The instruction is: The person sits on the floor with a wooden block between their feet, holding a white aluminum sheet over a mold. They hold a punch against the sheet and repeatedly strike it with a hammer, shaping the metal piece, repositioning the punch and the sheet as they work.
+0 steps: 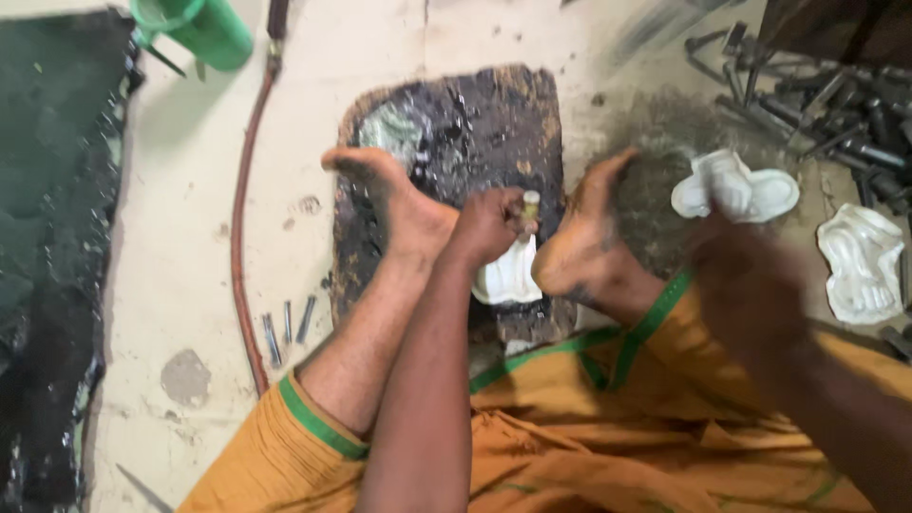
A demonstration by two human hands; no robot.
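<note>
The likeliest slip, as it appeared, was the small pale-tipped cylindrical tool [529, 211] skidding off the white moulded plaster-like piece [510, 275] at the centre of the frame, since that piece was steadied only by the person's bare feet on the dark, tar-smeared slab [456, 123]; a skid would have carried the tool toward the left foot [399, 204] or the right foot [584, 242], both pressed close beside it. The greasy slab could also have let the white piece slide. The left hand [489, 226] was curled tight in a fist around the tool, held upright just above the white piece, whether touching it could not be told. The right hand [750, 285], at the right of the frame, was blurred by motion; whether it was spread or closed, and whether it held anything, could not be told, though it was nearest a second white moulded casting [736, 185] lying on the pale floor [190, 218]. A third white casting [863, 261] lay at the far right edge, below a heap of dark metal rods [836, 104] in the upper right.
</note>
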